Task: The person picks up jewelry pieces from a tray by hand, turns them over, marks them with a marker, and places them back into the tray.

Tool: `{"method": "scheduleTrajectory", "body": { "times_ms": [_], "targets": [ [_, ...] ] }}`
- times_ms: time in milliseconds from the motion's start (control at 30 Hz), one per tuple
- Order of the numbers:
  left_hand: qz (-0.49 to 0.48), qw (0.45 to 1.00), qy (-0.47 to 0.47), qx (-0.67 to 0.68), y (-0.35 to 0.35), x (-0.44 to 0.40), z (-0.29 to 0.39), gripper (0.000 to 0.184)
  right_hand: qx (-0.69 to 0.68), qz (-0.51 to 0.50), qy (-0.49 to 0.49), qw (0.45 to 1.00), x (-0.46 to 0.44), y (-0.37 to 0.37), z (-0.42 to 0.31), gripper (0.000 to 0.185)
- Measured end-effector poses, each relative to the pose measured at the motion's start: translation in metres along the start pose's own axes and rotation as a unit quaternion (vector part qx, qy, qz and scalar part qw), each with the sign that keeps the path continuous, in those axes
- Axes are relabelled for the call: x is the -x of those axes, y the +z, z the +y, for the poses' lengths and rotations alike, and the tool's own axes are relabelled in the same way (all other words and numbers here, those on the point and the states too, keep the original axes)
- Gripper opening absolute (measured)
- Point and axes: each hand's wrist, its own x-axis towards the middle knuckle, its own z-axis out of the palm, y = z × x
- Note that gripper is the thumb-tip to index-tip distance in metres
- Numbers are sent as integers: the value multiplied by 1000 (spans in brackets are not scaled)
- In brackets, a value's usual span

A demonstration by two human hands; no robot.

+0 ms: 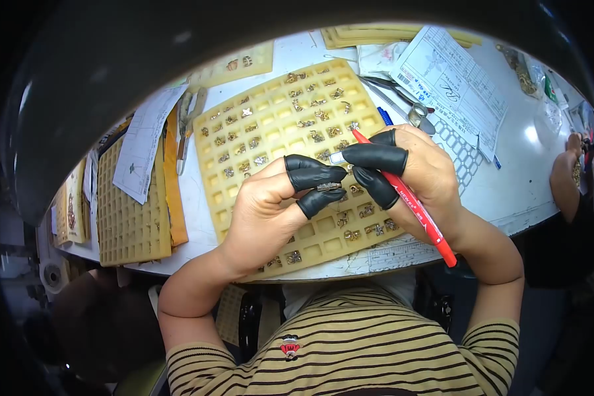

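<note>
Pinching a small metal piece (329, 187) in the grip of the left hand (264, 204), over the yellow tray (277, 105), with long axis about crosswise to it. Holding a red marker (416, 208) in the closed grip of the right hand (429, 168), slanting, with narrow end toward the tray's far side. Can see other metal pieces (294, 256) in many of its compartments; on the counter (515, 185), left of it, a second tray (135, 231), partly under papers (149, 146).
</note>
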Motion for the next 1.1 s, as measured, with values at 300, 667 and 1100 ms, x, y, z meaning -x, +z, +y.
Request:
{"method": "scheduleTrajectory", "body": {
  "times_ms": [300, 667, 1100],
  "targets": [
    [-14, 989, 61, -137, 0, -1, 4, 19, 99, -113, -65, 986, 1, -7, -5, 37],
    [2, 994, 35, -102, 0, 0, 1, 19, 88, -109, -35, 989, 1, -4, -6, 30],
    [-76, 945, -229, 220, -9, -2, 14, 23, -276, -131, 318, 898, -2, -7, -12, 15]
  ]
}}
